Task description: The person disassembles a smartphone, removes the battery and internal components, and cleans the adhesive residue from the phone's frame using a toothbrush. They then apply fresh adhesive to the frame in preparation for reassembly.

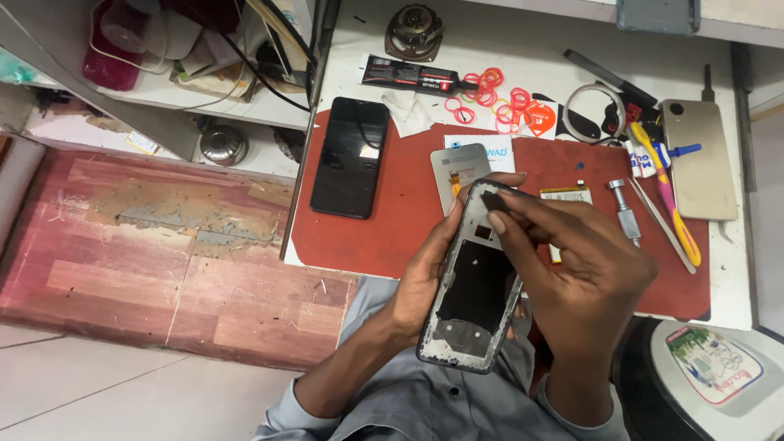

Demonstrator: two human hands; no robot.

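Note:
My left hand grips an open phone frame, grey-edged with a black inner plate, held upright over the near edge of a red work mat. My right hand reaches over the frame's top end, its fingertips pinching a small dark piece at the upper corner. Behind the frame on the mat lie a grey phone back panel and a flat battery, partly hidden by my right hand.
A black phone lies face up on the mat's left. A glue tube, pink rubber bands, a tape roll, tweezers, a metal screwdriver bit and a gold phone sit around. A shelf stands left.

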